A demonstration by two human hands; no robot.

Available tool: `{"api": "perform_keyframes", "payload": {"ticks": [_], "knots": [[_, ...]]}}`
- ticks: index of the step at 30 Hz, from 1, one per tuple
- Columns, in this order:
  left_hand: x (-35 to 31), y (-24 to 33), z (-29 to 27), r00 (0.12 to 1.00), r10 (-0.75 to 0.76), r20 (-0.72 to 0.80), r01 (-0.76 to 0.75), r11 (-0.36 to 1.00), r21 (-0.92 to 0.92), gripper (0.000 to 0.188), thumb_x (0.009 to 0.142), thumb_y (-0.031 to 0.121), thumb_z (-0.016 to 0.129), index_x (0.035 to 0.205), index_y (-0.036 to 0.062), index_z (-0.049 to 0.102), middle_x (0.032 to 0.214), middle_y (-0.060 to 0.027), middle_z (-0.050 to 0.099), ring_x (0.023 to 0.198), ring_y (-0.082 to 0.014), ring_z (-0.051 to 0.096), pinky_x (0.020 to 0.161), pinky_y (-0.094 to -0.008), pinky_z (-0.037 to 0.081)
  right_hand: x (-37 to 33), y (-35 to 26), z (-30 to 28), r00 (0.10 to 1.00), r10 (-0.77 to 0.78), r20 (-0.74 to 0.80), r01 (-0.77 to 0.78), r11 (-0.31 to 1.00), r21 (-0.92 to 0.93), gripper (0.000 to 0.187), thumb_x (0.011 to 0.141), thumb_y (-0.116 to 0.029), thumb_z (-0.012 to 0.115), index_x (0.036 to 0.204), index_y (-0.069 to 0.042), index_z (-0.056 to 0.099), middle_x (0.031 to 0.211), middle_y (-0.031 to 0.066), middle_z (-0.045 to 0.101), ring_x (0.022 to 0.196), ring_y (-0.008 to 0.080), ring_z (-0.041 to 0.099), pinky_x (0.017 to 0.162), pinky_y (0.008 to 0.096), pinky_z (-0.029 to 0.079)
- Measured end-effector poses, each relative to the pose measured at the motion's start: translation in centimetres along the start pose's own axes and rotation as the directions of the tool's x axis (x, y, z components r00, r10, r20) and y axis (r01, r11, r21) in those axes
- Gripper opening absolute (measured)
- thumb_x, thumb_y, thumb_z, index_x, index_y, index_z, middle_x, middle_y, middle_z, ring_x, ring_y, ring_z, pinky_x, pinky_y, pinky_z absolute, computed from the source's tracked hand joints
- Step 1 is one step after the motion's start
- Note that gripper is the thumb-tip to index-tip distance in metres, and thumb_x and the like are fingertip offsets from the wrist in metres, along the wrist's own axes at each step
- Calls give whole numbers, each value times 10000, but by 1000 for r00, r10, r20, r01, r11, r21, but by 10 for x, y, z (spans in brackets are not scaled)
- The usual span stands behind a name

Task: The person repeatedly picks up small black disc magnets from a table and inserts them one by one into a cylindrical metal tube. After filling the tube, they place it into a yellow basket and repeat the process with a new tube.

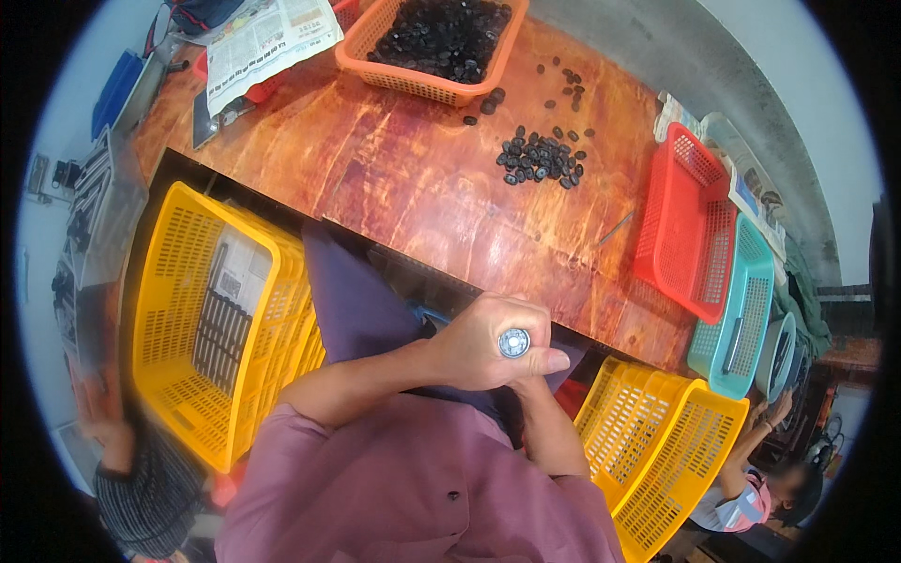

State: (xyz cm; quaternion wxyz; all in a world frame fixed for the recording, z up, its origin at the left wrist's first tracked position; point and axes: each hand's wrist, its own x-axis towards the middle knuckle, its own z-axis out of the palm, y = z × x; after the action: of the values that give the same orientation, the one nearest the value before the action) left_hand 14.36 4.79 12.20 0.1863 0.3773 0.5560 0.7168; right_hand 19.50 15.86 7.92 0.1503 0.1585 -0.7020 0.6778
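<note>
My left hand (474, 342) is closed in a fist around a rod-like thing in front of my body, by the table's near edge. Only its round, silvery-grey end (513, 343) shows, between the curled fingers and thumb, so its kind cannot be told. My right hand (531, 387) lies beneath the left; its wrist shows while the fingers are hidden. Beyond both hands, a loose heap of small black oval pieces (542, 158) lies on the reddish-brown wooden table (404, 202). More such pieces fill an orange basket (460, 92) at the far side.
Stacked yellow crates (155, 281) stand at my left, and other yellow crates (657, 441) at my right. A red basket (657, 249) and a teal basket (718, 347) sit at the table's right end. Newspaper (272, 52) lies far left. Other people are at both sides.
</note>
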Motion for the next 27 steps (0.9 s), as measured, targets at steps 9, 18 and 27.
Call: {"api": "perform_keyframes", "payload": {"ticks": [9,18,27], "knots": [[4,2,-13,978,77,192,-60,994,-91,361,866,200,790,652,76,527,669,-58,622,623,-242,594,697,-362,459,-19,18,3,996,17,92,-5,992,-128,417,767,-365,735,1005,-34,649,1122,176,651,1038,370,578,914,448,395],[7,-8,-27,884,172,434,-33,950,-311,366,863,173,784,644,75,507,626,-45,596,595,-249,557,661,-353,443,-52,42,0,960,203,194,-180,975,-128,487,798,-273,738,1200,-27,617,1201,145,611,1143,314,560,955,414,419],[10,-24,-42,925,-120,361,262,889,-376,308,976,326,674,1025,26,618,1067,-164,692,962,-256,664,911,-397,505,-47,24,1,823,565,56,-567,813,132,229,859,-119,732,1042,-26,629,906,42,633,876,160,622,762,304,504]]}}
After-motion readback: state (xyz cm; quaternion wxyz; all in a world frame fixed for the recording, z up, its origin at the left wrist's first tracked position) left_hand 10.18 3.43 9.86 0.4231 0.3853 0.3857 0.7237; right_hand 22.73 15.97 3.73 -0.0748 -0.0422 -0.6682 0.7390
